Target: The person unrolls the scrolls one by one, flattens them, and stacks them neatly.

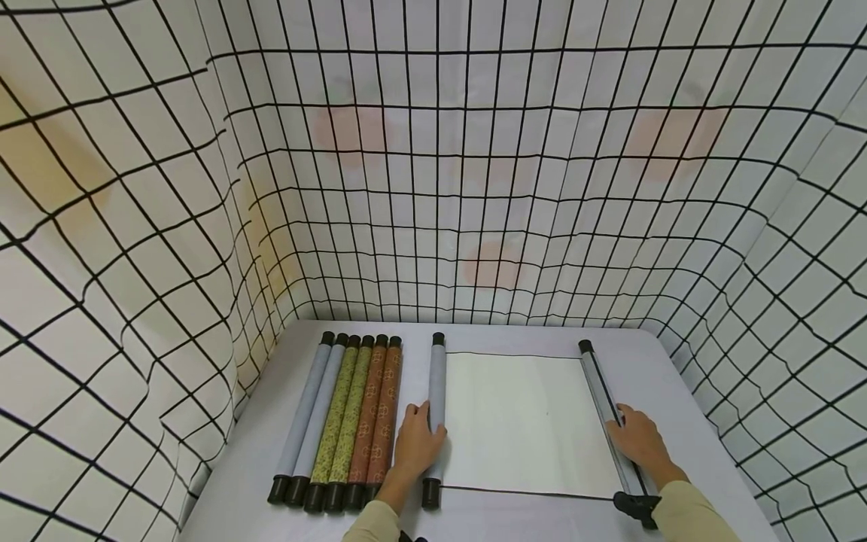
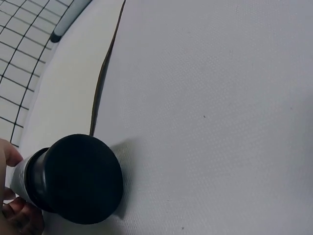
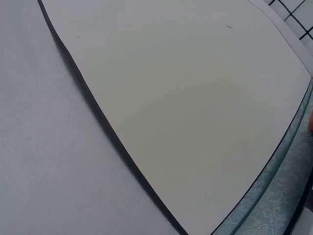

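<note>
A scroll lies partly unrolled on the table, its blank white sheet (image 1: pixel 521 421) spread between two ends. My left hand (image 1: pixel 415 446) grips the grey-blue roll (image 1: pixel 438 376) at the sheet's left side, below its middle. In the left wrist view, that roll's black end knob (image 2: pixel 85 178) sits just past the fingers (image 2: pixel 12 154). On the other side, my right hand (image 1: pixel 640 436) holds the scroll's grey-blue right end (image 1: pixel 603 399), which slants and has a dark edge. The right wrist view shows the patterned grey-blue border (image 3: pixel 274 205); only a sliver of a finger appears there.
Left of the left hand, several rolled scrolls lie side by side: grey-blue (image 1: pixel 305 414), yellow-green (image 1: pixel 336 414) and reddish-brown (image 1: pixel 372 414), all with black ends. White walls with a black grid (image 1: pixel 433 188) enclose the back and sides of the white table (image 1: pixel 237 482).
</note>
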Motion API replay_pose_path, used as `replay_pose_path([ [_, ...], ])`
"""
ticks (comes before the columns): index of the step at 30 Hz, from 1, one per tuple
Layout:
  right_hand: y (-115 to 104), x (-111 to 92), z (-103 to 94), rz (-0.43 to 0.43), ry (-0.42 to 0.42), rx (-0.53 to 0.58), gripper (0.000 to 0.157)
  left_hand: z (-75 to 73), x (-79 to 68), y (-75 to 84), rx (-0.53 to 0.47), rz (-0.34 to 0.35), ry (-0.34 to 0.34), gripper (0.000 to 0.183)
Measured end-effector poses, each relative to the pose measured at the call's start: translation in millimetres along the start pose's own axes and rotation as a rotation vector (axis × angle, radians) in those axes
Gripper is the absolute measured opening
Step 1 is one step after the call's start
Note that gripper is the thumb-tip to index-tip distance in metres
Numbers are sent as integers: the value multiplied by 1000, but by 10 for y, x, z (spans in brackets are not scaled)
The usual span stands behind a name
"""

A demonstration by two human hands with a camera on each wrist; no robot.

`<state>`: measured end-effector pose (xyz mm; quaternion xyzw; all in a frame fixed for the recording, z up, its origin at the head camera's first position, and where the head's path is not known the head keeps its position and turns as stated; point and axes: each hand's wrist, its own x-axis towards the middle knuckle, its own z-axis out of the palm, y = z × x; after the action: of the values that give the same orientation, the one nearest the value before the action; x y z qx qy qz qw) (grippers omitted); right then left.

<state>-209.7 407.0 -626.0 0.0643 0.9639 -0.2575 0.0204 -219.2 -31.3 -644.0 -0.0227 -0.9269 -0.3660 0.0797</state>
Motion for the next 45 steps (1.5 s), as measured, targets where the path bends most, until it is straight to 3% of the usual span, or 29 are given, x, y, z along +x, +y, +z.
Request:
replay_pose_path([
  [5, 29, 13, 1, 8, -11, -21, 61, 5, -5, -16, -18, -17, 15, 54],
  [12, 61, 15, 16, 4, -18, -80, 85, -28, -8, 7, -19, 14, 40, 50],
  [21, 54, -5, -28, -11, 2, -63, 77, -68, 15, -45, 27, -9, 7, 66],
  [30, 61, 8, -22, -9, 56, -34, 73, -85, 20, -87, 18, 3, 38, 61],
  [45, 164, 30, -11, 42, 14, -49, 64, -66, 21, -88, 9, 0, 54, 59],
])
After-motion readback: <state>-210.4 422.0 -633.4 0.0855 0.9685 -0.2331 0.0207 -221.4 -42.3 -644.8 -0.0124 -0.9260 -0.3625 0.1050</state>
